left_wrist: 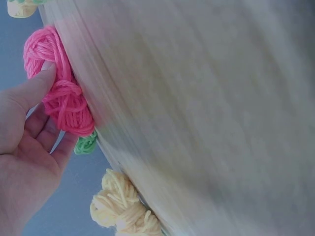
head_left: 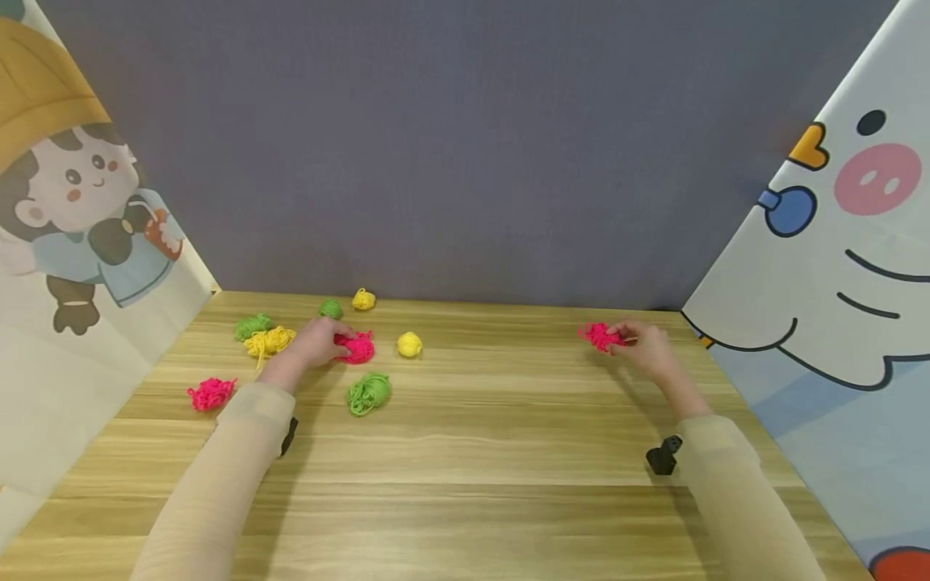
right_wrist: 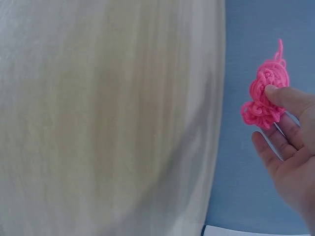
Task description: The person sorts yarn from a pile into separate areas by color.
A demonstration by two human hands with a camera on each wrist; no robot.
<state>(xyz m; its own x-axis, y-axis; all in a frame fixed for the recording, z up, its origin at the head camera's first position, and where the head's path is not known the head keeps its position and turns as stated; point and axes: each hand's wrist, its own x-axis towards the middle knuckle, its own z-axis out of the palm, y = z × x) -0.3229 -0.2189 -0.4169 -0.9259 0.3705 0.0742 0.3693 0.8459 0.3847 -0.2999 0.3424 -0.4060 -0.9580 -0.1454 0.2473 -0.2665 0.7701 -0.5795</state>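
My left hand [head_left: 320,342] pinches a pink yarn bundle [head_left: 358,348] on the left half of the table; in the left wrist view the thumb [left_wrist: 45,78] presses on the strands of that pink bundle [left_wrist: 69,105]. Far to the right, my right hand [head_left: 645,349] holds another pink yarn bundle [head_left: 601,336] above the tabletop. The right wrist view shows this bundle [right_wrist: 268,93] between thumb and fingers, with a loose loop sticking up. Around the left hand lie a yellow bundle [head_left: 270,343], a green bundle [head_left: 369,394] and a small yellow ball [head_left: 410,344].
A third pink bundle [head_left: 211,394] lies near the left forearm. Farther back are a green bundle [head_left: 253,326], a small green ball [head_left: 330,308] and a small yellow ball [head_left: 364,299]. A grey panel [head_left: 465,161] rises behind the wooden table [head_left: 479,484], with printed panels at both sides.
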